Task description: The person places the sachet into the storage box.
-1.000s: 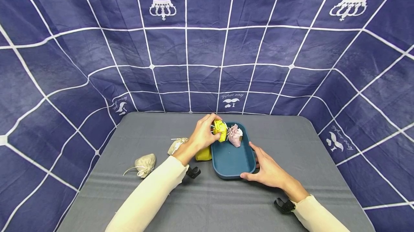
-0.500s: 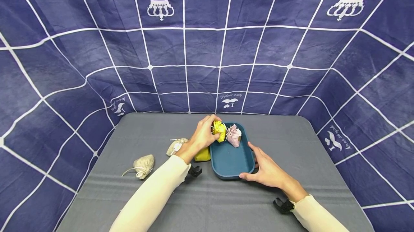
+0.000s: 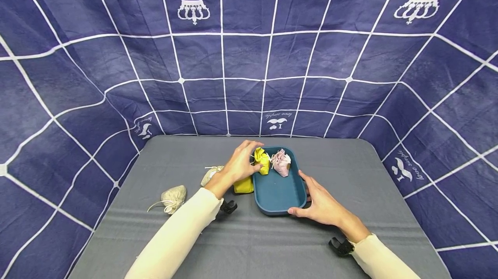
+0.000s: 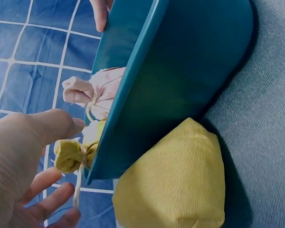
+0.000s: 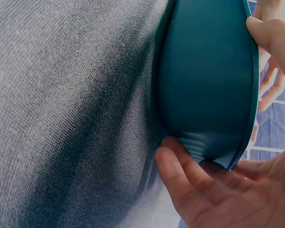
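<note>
A teal plastic bin (image 3: 278, 192) stands on the grey cloth, with a small yellow drawstring pouch (image 3: 262, 162) and a pink one (image 3: 281, 164) side by side at its far end. My left hand (image 3: 238, 163) is over the bin's far left corner, thumb and fingers spread around the yellow pouch's tied neck. In the left wrist view, gaps show between those fingers and the pouch (image 4: 69, 156). My right hand (image 3: 323, 203) holds the bin's near right corner, its thumb on the near rim and its fingers along the right wall, as the right wrist view shows.
A larger yellow bag (image 3: 244, 185) lies against the bin's left side. Two beige drawstring pouches, one near the left forearm (image 3: 209, 175) and another farther left (image 3: 173, 199), rest on the grey surface. A blue gridded curtain (image 3: 249, 54) closes off the back and sides.
My left hand has let go of the yellow pouch and shifted slightly left, its fingers spreading. The pouch now sits lower in the bin. My right hand stays put on the corner.
</note>
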The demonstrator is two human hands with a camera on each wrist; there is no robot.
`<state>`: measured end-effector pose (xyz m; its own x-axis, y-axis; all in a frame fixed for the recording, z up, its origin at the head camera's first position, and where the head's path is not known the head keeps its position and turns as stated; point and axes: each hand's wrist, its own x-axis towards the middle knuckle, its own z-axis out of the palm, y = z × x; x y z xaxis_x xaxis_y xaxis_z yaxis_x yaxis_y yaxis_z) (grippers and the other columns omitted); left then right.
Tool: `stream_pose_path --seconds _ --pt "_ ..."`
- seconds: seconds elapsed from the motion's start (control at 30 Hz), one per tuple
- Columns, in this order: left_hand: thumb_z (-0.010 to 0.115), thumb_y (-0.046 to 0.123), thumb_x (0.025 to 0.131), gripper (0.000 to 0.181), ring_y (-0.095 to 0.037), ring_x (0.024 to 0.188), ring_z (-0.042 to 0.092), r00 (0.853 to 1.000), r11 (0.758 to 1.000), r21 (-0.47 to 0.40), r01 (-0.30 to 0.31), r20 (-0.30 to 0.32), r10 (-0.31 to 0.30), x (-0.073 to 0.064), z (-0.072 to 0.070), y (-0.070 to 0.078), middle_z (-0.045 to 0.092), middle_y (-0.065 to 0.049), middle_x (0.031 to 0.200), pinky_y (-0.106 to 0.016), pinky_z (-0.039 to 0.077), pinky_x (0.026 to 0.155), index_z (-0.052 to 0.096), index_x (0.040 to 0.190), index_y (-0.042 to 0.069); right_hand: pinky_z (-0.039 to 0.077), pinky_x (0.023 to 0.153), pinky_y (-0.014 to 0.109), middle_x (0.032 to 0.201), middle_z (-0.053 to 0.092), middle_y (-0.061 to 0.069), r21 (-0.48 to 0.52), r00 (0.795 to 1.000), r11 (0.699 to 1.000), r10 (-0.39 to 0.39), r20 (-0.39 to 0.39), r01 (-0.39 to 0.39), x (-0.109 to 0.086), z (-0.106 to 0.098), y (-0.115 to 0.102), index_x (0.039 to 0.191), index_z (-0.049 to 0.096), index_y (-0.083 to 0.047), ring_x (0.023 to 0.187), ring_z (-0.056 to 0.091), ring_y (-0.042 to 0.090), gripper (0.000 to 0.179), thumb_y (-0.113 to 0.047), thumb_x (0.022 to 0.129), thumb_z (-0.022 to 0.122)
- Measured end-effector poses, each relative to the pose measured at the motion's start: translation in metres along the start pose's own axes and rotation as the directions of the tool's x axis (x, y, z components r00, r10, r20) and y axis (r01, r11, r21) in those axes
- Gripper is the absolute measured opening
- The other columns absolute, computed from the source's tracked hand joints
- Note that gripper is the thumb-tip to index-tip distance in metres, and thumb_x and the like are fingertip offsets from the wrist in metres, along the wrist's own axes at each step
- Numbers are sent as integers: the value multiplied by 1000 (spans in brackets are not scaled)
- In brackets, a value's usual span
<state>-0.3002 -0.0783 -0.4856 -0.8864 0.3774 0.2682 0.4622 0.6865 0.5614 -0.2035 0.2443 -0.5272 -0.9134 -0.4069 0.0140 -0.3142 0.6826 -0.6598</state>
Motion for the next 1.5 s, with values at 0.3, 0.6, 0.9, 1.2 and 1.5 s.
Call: stream_pose_path --seconds 0.3,0.6,0.9,1.2,1.5 --pt "94 19 94 70 -41 133 74 999 999 -1 -43 -12 43 -15 -9 -9 72 -20 153 -56 61 116 67 159 10 68 99 33 169 52 29 -10 1000 1000 1 -1 -1 0 0 0 182 26 -2 126 77 25 133 -61 88 99" --pt "96 20 94 75 -39 136 73 1000 1000 -2 -25 5 25 -32 -16 -22 71 -18 155 -56 61 118 66 162 11 68 98 33 170 51 30 -13 1000 1000 0 0 0 0 -2 -2 182 26 -1 126 78 24 133 -60 88 99" --pt "94 20 93 71 -39 136 73 1000 1000 16 -21 13 21 -45 -20 -34 72 -20 151 -57 60 118 68 159 8 69 99 34 169 52 29 -17 1000 1000 5 7 -5 1 -2 -3 182 25 -1 127 76 26 132 -60 89 99" --pt "94 20 93 69 -42 131 76 999 999 38 12 49 -14 -56 -19 -44 74 -23 147 -58 62 115 69 155 5 68 98 34 169 52 30 -8 1000 1000 7 1 -7 0 -1 -3 181 26 -1 127 78 26 133 -59 87 100" --pt "95 21 95 67 -36 128 81 989 996 -17 87 124 -84 -61 -19 -48 76 -18 148 -50 67 111 69 154 4 69 97 34 171 50 31 -13 1000 1000 7 -4 -7 0 1 -3 181 26 0 129 77 30 132 -59 88 100"
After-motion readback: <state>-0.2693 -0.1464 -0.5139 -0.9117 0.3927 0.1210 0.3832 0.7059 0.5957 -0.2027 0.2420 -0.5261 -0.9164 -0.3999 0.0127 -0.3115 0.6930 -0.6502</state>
